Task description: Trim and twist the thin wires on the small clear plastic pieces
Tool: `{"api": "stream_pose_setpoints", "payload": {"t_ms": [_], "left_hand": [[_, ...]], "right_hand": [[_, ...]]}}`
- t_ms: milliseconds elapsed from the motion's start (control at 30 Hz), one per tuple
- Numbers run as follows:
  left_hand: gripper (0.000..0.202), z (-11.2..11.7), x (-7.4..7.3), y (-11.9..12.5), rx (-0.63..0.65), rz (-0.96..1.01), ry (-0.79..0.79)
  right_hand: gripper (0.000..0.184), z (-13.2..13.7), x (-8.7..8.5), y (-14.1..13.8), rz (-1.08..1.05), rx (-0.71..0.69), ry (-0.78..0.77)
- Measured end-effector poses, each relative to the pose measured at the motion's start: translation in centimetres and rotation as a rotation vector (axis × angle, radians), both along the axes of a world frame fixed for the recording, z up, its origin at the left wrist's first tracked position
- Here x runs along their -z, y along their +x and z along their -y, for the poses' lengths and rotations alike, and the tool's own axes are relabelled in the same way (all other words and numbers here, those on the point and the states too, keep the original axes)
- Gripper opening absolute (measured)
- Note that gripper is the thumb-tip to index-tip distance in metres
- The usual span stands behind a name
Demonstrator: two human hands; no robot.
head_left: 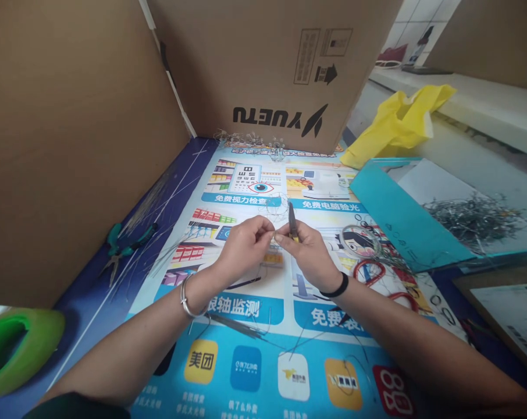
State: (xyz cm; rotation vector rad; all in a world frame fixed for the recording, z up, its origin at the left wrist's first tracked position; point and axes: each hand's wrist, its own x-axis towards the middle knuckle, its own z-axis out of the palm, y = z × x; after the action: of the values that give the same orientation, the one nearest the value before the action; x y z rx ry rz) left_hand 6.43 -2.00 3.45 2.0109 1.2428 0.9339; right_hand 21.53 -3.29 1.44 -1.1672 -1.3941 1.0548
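1. Nearest the camera, two bare forearms reach in from the near edge over the large blue printed paper poster (246, 361) that covers the worktop. A dark sleeve shows at the near left corner.
2. The left hand (245, 244), with a silver metal bangle (185, 299) on its wrist, is at the middle of the poster. Its fingers (266, 228) are pinched narrow on a small piece of thin pale wire (273, 234). It is too small to make out well, so "wire" is a best reading.
3. The right hand (310, 255), with a black wrist band (338, 287), meets the left at that same piece, fingertips closed on it from the right. The piece is held just above the poster, between the two hands.
4. The right hand's fingers are also wrapped around slim dark pliers with a yellow grip (292, 220), with the tip pointing up and away.
5. On the left lie teal-handled metal pliers (124, 243) on the dark blue border, among long straight silver wires (159, 192).
6. At the near left corner sits a bright green rounded plastic object (14, 343).
7. Right of the hands, thin wire rings (360, 238) and red loops (370, 270) lie on the poster.
8. Further right is a shallow teal cardboard tray (403, 215) holding a heap of grey wire scraps (473, 215).
9. At the far side stands a large brown cardboard box printed upside down with YUETU (281, 70), with tangled wire pieces (250, 139) at its foot. A crumpled yellow plastic bag (398, 119) lies to its right.
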Motion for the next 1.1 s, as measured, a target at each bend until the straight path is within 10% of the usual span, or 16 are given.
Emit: {"api": "stream_pose_setpoints", "payload": {"t_ms": [767,1100], "left_hand": [[0.008,-0.3,0.6,-0.1,0.016,0.139,-0.132],[0.011,-0.9,-0.9,-1.3,-0.001,0.128,-0.024]], "right_hand": [[0.014,-0.2,1.6,0.0,-0.095,-0.051,-0.042],[0.025,0.8,-0.6,1.0,-0.255,-0.213,-0.227]]}}
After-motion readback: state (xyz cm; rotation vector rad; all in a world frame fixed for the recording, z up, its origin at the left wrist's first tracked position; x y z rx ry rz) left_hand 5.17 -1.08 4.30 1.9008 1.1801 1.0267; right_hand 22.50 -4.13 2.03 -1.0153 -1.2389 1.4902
